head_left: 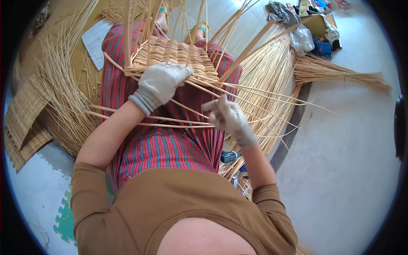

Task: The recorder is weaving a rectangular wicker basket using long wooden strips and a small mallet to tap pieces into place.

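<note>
A partly woven basket [172, 55] rests on my lap, over red plaid cloth [157, 153], with upright stakes round it and long loose rods trailing from its near edge. My left hand [161, 83], in a pale knitted glove, is closed on that near edge, fingertips partly hidden. My right hand [225, 117], gloved too and slightly blurred, is just below the basket among the loose rods, its fingers bent and apart; I see nothing clearly gripped in it.
Long reeds [272, 63] lie along my right; more [63, 93] spread on my left beside woven mats [27, 106] and a paper sheet [93, 40]. A tied bundle [340, 76], plastic bag [301, 40] and cardboard box [318, 25] sit upper right. A power tool [229, 156] is by my right hip.
</note>
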